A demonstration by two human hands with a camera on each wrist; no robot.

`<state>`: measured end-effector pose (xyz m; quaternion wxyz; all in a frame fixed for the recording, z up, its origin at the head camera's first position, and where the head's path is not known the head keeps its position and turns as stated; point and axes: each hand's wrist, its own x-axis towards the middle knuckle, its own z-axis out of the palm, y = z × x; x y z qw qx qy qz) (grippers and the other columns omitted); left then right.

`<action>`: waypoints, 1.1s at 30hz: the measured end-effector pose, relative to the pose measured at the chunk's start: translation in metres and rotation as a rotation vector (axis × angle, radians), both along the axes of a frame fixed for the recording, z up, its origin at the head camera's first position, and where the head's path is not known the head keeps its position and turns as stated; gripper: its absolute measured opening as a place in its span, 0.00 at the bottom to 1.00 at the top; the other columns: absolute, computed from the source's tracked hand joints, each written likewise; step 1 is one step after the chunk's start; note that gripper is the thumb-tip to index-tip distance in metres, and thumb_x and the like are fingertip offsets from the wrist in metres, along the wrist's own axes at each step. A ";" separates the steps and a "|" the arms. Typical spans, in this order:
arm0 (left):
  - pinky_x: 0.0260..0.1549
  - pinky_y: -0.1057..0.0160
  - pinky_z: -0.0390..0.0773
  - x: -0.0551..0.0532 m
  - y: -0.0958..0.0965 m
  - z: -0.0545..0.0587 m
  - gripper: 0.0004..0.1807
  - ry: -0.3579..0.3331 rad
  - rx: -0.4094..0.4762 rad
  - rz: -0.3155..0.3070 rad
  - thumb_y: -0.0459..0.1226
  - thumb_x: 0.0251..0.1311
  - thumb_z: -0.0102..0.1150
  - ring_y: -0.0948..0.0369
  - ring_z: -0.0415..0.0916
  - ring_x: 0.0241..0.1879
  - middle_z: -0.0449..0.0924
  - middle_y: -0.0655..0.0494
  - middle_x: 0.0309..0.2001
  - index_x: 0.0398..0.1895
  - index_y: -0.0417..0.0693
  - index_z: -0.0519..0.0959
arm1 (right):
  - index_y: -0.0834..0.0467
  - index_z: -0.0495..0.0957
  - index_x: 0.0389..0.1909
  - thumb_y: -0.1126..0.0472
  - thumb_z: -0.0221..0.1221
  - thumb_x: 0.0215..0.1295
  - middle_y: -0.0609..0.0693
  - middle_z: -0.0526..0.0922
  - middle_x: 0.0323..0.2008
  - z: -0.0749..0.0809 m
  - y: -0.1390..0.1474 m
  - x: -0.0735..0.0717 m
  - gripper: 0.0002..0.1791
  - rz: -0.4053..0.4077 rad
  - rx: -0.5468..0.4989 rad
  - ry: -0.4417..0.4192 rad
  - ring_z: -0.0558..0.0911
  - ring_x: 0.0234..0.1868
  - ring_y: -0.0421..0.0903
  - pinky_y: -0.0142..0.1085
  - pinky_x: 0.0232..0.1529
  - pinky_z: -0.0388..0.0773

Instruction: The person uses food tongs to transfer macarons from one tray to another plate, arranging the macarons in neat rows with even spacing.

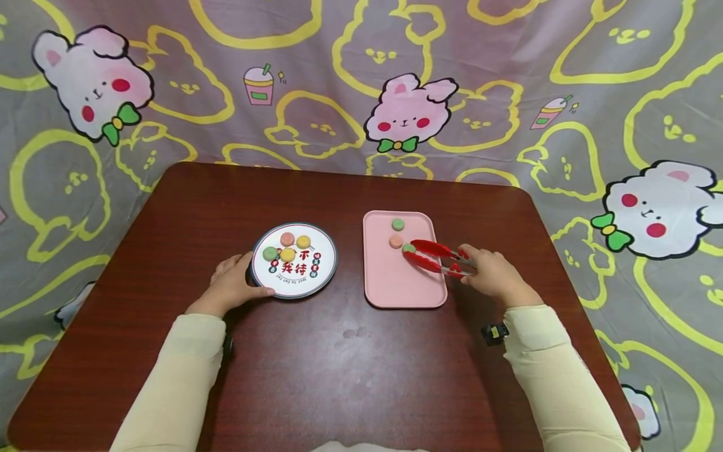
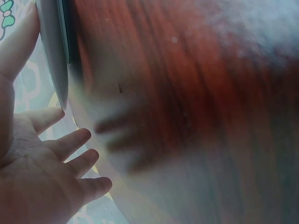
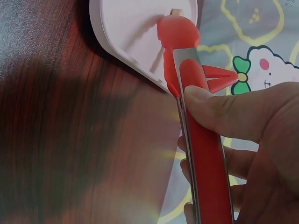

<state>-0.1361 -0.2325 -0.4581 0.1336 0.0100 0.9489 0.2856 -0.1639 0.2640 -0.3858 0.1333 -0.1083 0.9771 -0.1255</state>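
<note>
My left hand [image 1: 228, 285] holds the left edge of a round white plate [image 1: 316, 276] with a dark rim, thumb at the near rim and index fingertip against its side. The other fingers are spread beside it in the left wrist view. On the plate lie several macarons: a pink one [image 1: 287, 239], a green one [image 1: 270, 253] and yellow ones [image 1: 288, 255]. My right hand [image 1: 494, 271] grips red-tipped tongs [image 1: 429, 249], thumb along the upper arm. The tong tips are at a green macaron [image 1: 408, 249] on the pink tray [image 1: 403, 289], beside an orange macaron [image 1: 396, 241].
Another green macaron [image 1: 398, 224] lies near the tray's far edge. Plate and tray stand side by side, with a gap between them, on a dark reddish-brown table [image 1: 350, 358]. A cartoon-printed curtain [image 1: 316, 75] hangs behind the table and along its sides.
</note>
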 end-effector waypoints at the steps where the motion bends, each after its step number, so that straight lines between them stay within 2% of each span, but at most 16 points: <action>1: 0.63 0.32 0.45 0.000 0.000 0.001 0.57 0.001 -0.001 -0.001 0.55 0.47 0.71 0.30 0.43 0.68 0.51 0.24 0.68 0.72 0.34 0.52 | 0.62 0.67 0.63 0.63 0.69 0.53 0.65 0.81 0.47 0.000 0.000 0.000 0.36 -0.001 -0.002 -0.002 0.80 0.39 0.57 0.54 0.40 0.80; 16: 0.62 0.32 0.45 0.001 0.002 0.002 0.57 0.000 -0.009 0.003 0.55 0.47 0.71 0.30 0.44 0.67 0.52 0.24 0.67 0.72 0.35 0.52 | 0.61 0.67 0.63 0.64 0.68 0.54 0.65 0.82 0.45 -0.001 0.007 0.006 0.34 0.006 -0.022 0.018 0.79 0.37 0.56 0.54 0.40 0.79; 33: 0.62 0.32 0.46 0.001 0.004 0.005 0.57 -0.010 -0.010 0.008 0.56 0.47 0.71 0.30 0.44 0.67 0.51 0.24 0.67 0.72 0.36 0.52 | 0.61 0.67 0.64 0.63 0.69 0.53 0.66 0.81 0.47 0.006 0.006 0.009 0.36 -0.004 -0.012 0.009 0.79 0.40 0.58 0.56 0.42 0.79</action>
